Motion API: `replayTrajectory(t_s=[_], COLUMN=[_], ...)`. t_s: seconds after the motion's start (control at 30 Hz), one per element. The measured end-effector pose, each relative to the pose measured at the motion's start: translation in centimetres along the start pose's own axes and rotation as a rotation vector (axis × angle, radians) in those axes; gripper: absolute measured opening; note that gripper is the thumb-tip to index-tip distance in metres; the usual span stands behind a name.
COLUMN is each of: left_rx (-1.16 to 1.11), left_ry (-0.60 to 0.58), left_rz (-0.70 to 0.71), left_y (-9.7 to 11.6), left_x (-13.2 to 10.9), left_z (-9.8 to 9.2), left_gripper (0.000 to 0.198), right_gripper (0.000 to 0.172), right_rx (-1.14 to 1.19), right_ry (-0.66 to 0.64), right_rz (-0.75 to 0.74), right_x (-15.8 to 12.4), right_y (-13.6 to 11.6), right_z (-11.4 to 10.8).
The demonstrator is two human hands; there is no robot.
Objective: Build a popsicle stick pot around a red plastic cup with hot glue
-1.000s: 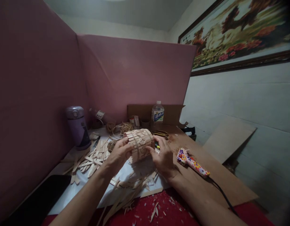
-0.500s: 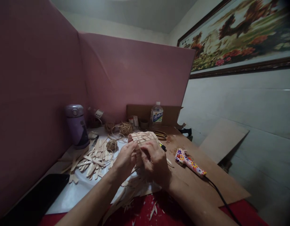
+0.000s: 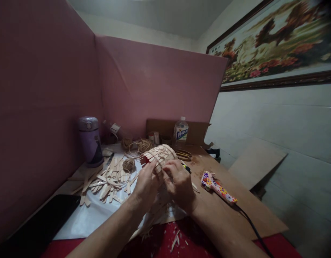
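stick cylinder (image 3: pixel 162 154) in l hand (image 3: pixel 147 182) + r hand (image 3: pixel 179 182), btl (image 3: pixel 181 134) marked 补水

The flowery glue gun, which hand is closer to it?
Right. The right hand is at the wooden tube, to the left of the glue gun; the left hand is at the tube too, but farther left.

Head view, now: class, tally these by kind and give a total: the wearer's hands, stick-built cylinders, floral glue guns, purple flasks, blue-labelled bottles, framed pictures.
Hands: 2 (left hand, right hand)
Stick-built cylinder: 1
Floral glue gun: 1
Purple flask: 1
Blue-labelled bottle: 1
Framed picture: 1
Total: 7
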State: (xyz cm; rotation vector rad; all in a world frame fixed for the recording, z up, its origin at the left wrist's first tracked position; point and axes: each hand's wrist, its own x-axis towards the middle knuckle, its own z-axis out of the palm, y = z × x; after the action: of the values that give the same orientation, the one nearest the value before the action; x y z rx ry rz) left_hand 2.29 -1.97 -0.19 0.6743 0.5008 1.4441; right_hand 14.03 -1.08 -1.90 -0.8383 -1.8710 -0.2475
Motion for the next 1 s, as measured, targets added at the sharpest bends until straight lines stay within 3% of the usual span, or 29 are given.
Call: replayTrajectory(t_s=[0.27,0.5,0.73,1.0], left_rx=[-0.059,-0.024,0.062,0.131], left_ry=[0.099,0.1,0.096,0.143], left_rz=[0.038,0.081,0.086,0.02], left_y=[-0.6,-1.3,-1.7,-1.2], left_x=[-0.4,-0.7,-1.5,-1.4], left_z=[0.8,0.9,1.5,2.1], left_gripper=[0.019,0.025,0.025,0.038], right_gripper=[0.011,0.013,0.015,0.022], right_rx=[-0.03,-0.082,-0.334,-0.473], right_ry=[-0.027,-0.05,-0.141,-0.067], right_rz=[-0.011,-0.003,0.014,-0.087], right_x=[0.2,0.1,0.2,-0.2], right_y=[-0.5,-0.5,-0.7,-0.1], right_z=[-0.5,-0.5,-0.7,0.4])
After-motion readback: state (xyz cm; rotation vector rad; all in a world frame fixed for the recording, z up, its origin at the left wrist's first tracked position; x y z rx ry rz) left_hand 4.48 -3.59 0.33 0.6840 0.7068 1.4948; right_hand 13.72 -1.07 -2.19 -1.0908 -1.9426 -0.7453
